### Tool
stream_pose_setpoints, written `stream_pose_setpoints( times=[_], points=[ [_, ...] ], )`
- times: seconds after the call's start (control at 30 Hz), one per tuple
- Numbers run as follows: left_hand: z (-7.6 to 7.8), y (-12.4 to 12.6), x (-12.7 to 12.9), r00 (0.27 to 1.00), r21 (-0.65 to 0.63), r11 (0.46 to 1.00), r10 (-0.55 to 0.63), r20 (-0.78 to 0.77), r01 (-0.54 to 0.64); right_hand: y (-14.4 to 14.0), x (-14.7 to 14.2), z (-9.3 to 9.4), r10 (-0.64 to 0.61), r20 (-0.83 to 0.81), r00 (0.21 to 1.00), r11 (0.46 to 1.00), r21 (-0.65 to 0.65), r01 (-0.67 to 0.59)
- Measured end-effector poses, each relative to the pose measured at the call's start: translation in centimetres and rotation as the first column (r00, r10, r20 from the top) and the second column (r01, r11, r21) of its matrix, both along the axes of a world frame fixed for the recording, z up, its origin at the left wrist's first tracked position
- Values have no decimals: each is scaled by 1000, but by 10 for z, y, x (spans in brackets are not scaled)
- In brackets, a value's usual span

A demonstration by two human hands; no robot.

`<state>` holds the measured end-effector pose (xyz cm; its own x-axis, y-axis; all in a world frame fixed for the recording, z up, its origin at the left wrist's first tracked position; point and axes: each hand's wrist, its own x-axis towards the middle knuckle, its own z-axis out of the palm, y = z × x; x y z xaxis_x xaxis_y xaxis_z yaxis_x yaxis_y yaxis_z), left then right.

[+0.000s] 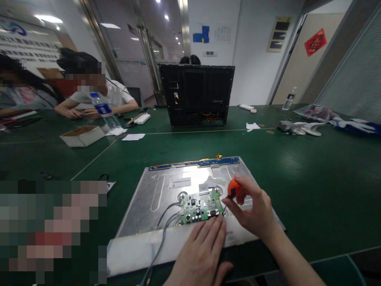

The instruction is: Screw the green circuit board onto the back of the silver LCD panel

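A silver display panel (139,210) lies flat, back side up, with a green circuit board (202,203) on it. My right hand (254,208) is closed around an orange and black screwdriver (234,188). Its thin shaft points down at the board's lower right corner. My left hand (204,248) rests with fingers stretched out on the panel's lower part, the fingertips at the board's bottom edge beside the screwdriver tip. Grey cables (164,234) run from the board's left side down past the panel's edge. Whether the tip sits in a screw is too small to see.
A black display housing (198,93) stands upright on the green table (315,178). At the left are an open carton (82,137) and a water bottle (104,113); beyond them, people sit. A grey adapter (287,126) lies right. A blurred-out area covers the lower left.
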<state>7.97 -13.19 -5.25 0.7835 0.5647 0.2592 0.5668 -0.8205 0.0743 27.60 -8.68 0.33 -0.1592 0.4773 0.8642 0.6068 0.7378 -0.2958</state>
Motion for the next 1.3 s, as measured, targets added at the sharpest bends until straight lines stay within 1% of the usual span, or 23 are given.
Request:
stream_pose_setpoints(
  times=[0.2, 0.33, 0.43, 0.63, 0.77, 1.07, 1.3],
  points=[
    [0, 0, 0, 1000, -9, 1000, -6, -1, 6, -4, 0, -1, 36, -24, 999, 998, -48, -37],
    [0, 0, 0, 1000, 17, 1000, -13, -1, 13, -4, 0, -4, 37, -39, 999, 997, -68, -40],
    [-1, 1, -1, 1000, 20, 1000, -16, 5, 16, -2, -1, -4, 19, -43, 999, 998, -56, -22],
    [0, 1, 0, 1000, -3, 1000, -8, 0, 8, 0, -2, -2, -1, -23, 1000, 1000, 8, 1],
    [0, 0, 0, 1000, -5, 1000, -3, 7, 4, -2, -2, -2, -15, -11, 1000, 1000, -13, 15],
    [1, 0, 1, 1000, 5, 1000, -9, 5, 9, -4, -1, -3, 83, -43, 996, 993, -76, -86],
    [4, 1, 1, 1000, 13, 1000, -9, -9, 9, -2, -2, -2, 65, -57, 996, 997, -48, -68]
  ],
)
